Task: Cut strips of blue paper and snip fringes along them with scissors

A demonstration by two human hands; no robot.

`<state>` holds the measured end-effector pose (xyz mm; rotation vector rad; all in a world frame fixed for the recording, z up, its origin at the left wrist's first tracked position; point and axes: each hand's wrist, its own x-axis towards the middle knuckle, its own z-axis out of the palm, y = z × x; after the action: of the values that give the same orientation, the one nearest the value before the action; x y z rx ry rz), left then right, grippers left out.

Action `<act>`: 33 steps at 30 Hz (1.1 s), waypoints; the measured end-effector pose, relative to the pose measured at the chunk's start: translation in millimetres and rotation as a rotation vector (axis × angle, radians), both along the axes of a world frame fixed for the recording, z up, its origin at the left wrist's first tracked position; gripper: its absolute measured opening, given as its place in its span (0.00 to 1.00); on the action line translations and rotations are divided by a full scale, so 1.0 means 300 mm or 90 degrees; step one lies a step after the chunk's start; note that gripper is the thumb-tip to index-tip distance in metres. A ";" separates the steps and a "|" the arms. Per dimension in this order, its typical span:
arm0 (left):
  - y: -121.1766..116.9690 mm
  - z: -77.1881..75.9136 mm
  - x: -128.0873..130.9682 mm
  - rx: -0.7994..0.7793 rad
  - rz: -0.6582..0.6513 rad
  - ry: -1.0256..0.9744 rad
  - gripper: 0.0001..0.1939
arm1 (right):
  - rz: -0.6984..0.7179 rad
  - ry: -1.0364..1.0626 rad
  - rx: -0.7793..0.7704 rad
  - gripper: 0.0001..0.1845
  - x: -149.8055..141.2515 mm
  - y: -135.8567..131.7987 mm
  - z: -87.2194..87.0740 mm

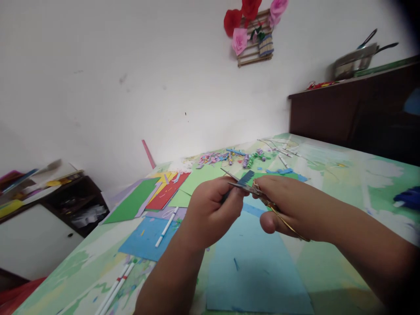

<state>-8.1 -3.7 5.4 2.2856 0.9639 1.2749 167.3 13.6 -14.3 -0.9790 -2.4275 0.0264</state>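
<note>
My left hand [213, 210] is closed, pinching a strip of dark blue paper [246, 177] whose upper edge is cut into a fringe. In my right hand [292, 205] are scissors [274, 208] with gold-coloured handles, held so that their blades point left. The blades are spread and lie across the blue strip, close to my left fingertips. Beneath both hands a light blue sheet [259, 267] lies flat, with a thin blue scrap [236, 264] on it.
Coloured sheets, among them a green one [133, 201] and a red one [166, 192], lie left. White marker pens [166, 227] rest near a blue sheet [144, 240]. Paper curls and scraps [213, 158] are scattered by the wall. A dark cabinet [328, 109] stands at the right.
</note>
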 end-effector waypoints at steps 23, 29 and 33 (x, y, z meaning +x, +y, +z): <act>0.011 0.013 -0.015 -0.182 -0.012 -0.011 0.12 | -0.099 -0.080 0.053 0.23 -0.005 0.027 0.006; 0.027 0.005 -0.013 -0.155 0.031 0.060 0.11 | -0.098 -0.084 0.027 0.21 0.001 0.037 -0.001; 0.032 -0.018 -0.006 -0.118 0.004 0.015 0.09 | -0.077 -0.063 0.005 0.21 0.009 0.028 -0.001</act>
<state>-9.9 6.0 0.1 2.1616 1.0513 1.1126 169.9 22.0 -14.7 -1.1462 -2.4494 -0.0760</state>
